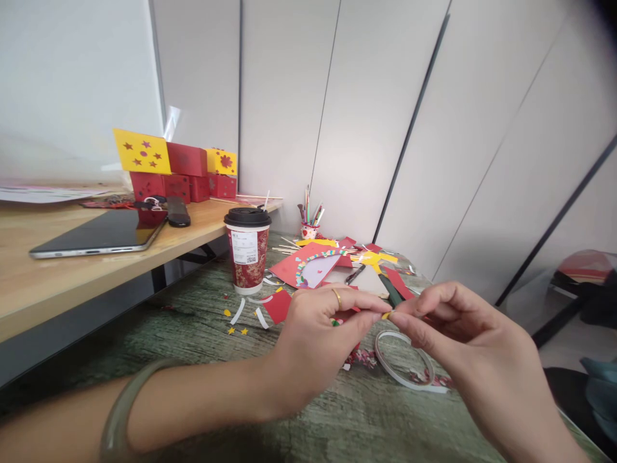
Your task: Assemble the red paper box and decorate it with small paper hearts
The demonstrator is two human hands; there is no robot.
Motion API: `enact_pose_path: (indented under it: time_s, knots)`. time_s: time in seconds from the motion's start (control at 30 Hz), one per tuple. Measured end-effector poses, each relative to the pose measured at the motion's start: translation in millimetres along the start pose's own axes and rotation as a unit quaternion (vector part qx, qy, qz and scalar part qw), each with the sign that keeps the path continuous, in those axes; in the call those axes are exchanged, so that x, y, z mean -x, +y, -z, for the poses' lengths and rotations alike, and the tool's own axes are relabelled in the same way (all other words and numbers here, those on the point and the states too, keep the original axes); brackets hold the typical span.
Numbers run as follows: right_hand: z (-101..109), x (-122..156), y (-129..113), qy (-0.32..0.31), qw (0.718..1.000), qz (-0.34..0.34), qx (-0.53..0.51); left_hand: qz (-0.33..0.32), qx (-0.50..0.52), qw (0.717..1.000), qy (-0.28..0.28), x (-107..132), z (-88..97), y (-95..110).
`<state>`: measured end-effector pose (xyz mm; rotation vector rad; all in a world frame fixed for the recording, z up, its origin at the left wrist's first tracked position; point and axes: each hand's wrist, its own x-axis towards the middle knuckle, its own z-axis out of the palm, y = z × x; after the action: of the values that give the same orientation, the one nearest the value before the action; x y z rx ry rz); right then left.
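My left hand (315, 341) and my right hand (465, 331) meet fingertip to fingertip above the dark table (202, 399). Between their pinched thumbs and forefingers shows a tiny yellow piece (386, 316), probably paper; its shape is mostly covered by the fingers. Just below the right hand lies a thin white ring of tape (415, 385) with a loose tail. Behind the left hand are a red paper piece (278, 308) and a red card (284, 265) with a lilac panel edged in a colourful, beaded-looking curve. Two small yellow stars (244, 332) lie left of the left hand.
A lidded paper cup (248, 254) stands at the left beside a raised wooden shelf (202, 233). On that shelf are a tablet (103, 233) and stacked red and yellow boxes (187, 159). A pen cup (310, 230), sticks and paper scraps crowd the table's back.
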<state>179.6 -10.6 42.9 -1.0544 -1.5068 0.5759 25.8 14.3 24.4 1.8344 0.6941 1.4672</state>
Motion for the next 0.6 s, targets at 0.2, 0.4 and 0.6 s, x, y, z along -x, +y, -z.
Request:
enact_pose_path:
  time_s: [0.2,0.4,0.6]
  knots:
    - [-3.0,2.3,-1.8,0.024,1.0,0.001,0.012,-0.017,0.006,1.0,-0.001,0.8,0.8,-0.3]
    - [-3.1,4.3,-3.9,0.028,0.996,0.033,0.073,-0.03,0.003,1.0,-0.004,0.8,1.0,2.1]
    - [-3.1,4.8,-6.2,0.053,0.991,0.068,0.104,-0.052,0.004,0.999,-0.013,3.1,2.8,4.3]
